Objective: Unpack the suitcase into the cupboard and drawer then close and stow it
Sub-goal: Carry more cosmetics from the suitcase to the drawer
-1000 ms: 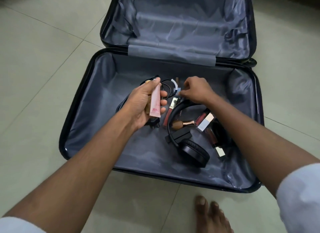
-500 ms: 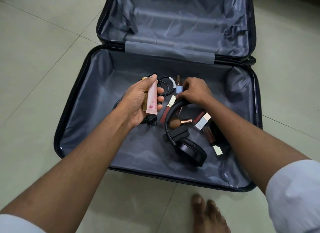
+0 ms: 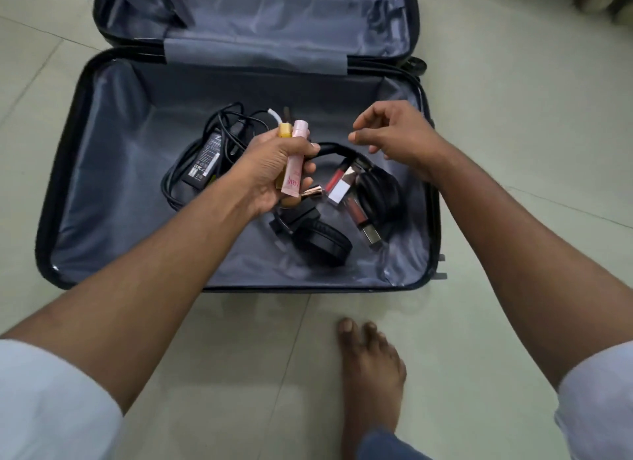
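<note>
Open suitcase (image 3: 68, 171) on tiled floor (image 3: 239, 374); bare foot (image 3: 371, 374) nearest.
Left hand (image 3: 274, 175) grips pink tube (image 3: 295, 165) and yellow tube (image 3: 285, 130). Right hand (image 3: 394, 134) hovers loosely curled, holding nothing, above black headphones (image 3: 325, 243) and lip glosses (image 3: 342, 185); power adapter (image 3: 203, 159) with cables lies behind.

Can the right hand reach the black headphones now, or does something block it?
Probably yes. The right hand is empty, fingers loosely spread, just above the black headphones. The left hand, holding a pink tube, covers only the headband's far-left end.
</note>
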